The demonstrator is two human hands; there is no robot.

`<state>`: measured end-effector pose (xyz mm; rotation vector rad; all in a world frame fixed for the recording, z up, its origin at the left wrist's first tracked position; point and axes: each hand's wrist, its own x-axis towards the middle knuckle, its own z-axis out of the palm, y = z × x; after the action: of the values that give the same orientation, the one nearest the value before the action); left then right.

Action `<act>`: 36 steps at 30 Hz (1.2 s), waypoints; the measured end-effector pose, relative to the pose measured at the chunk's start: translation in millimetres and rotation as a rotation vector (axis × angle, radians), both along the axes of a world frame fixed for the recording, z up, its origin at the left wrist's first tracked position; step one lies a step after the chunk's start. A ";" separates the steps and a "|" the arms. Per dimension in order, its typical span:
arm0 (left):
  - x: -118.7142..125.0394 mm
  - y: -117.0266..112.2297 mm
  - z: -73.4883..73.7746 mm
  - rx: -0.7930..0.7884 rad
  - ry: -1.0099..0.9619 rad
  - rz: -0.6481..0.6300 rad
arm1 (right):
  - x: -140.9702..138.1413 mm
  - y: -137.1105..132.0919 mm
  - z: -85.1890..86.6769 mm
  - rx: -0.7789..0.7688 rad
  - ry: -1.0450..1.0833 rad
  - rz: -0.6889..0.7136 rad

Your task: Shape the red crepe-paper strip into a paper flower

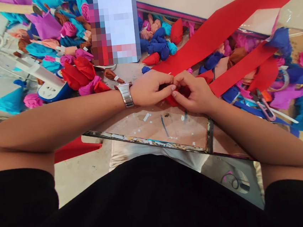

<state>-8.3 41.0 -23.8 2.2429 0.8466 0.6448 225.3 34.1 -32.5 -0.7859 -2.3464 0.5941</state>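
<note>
My left hand (153, 89), with a metal watch (125, 94) on its wrist, pinches the near end of a long red paper strip (228, 20). My right hand (192, 91) meets it fingertip to fingertip, fingers curled round a rolled red piece (172, 100) of that strip. Both hands rest over the glass tabletop (152, 126). The strip runs away up to the far right. A second red strip (241, 70) lies beside it. How much red paper sits inside the hands is hidden.
Piles of rolled paper flowers in red (79, 72), blue (157, 43), pink and cyan cover the back. A white power strip (39, 76) lies at left. Small snips (263, 104) lie at right among blue and purple scraps. Bits of tape dot the glass.
</note>
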 end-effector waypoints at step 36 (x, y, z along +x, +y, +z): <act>-1.3 -0.6 5.6 0.013 0.127 0.005 | 0.8 2.0 -6.1 0.026 0.033 0.003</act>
<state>-9.7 40.4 -18.2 2.3136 0.9122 0.5157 226.1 36.2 -38.5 -0.7556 -2.3209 0.5724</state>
